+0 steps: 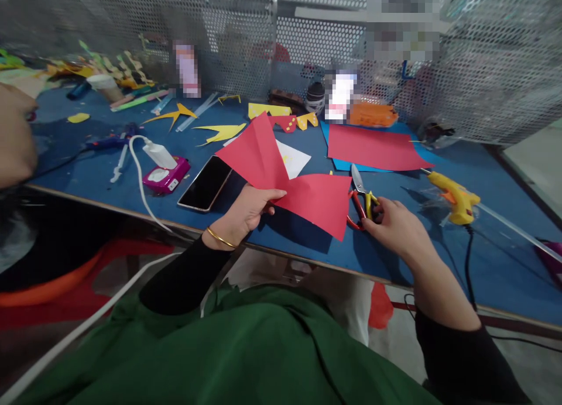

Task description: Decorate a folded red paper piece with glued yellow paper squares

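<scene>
My left hand (pixel 252 209) pinches a red paper sheet (pixel 314 200) between thumb and fingers, above the table's front edge. The sheet is bent or partly cut: one flap (pixel 263 150) stands up to the left, while the other part reaches right. My right hand (pixel 397 226) is closed on the handles of a pair of scissors (pixel 359 188), just right of the paper. The scissors have silver blades and red and yellow handles, and the blades point away from me. Some of the right fingers are hidden behind the hand.
A yellow glue gun (pixel 454 197) lies to the right with its cord. Red sheets (pixel 373 147) lie over blue ones behind the scissors. On the left are a phone (pixel 205 184), a pink power socket (pixel 167 175) and yellow cut-outs (pixel 222 133). Another person's arm (pixel 17 136) is far left.
</scene>
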{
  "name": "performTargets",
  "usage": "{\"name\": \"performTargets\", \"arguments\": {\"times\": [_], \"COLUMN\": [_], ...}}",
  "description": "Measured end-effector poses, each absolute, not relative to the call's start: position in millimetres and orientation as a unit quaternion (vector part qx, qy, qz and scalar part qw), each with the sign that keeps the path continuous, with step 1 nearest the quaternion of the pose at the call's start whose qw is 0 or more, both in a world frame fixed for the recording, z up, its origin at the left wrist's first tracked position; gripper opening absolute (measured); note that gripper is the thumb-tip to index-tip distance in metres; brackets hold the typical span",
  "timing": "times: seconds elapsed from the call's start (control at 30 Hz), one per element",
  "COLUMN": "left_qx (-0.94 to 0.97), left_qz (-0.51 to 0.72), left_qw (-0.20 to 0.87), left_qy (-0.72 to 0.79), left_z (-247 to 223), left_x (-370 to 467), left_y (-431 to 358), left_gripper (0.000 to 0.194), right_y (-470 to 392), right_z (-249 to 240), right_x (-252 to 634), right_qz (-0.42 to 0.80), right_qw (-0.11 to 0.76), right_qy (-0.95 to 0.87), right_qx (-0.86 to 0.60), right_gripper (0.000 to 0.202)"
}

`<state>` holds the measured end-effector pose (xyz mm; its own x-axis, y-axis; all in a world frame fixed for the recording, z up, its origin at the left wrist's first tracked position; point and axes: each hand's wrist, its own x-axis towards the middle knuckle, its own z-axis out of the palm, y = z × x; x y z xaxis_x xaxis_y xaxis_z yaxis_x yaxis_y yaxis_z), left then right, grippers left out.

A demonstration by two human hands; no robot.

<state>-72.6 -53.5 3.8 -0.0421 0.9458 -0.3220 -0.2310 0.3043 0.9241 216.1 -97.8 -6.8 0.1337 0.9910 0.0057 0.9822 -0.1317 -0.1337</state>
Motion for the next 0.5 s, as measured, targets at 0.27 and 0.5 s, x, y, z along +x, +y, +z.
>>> {"name": "performTargets", "arguments": {"times": [0.27, 0.5], "left_qx": [0.289, 0.240], "left_qz": [0.493, 0.491], "left_qw": [0.651, 0.653], "left_qy": [0.501, 0.524], "left_z": [14.3, 7.6], "left_x": [-57.0, -49.8], "left_y": [-47.7, -46.8], "left_gripper": [0.019, 0.012], "right_y": [-77.0, -82.2], "right_z": [4.9, 6.9], "right_x": [195.8, 232.8], "right_qz": [-0.007, 0.094], "right_qw": [-0.043, 0.003], "right_qy": [-0.664, -0.622], "right_qx": [-0.747, -0.777], "right_gripper": [0.033, 0.070]}}
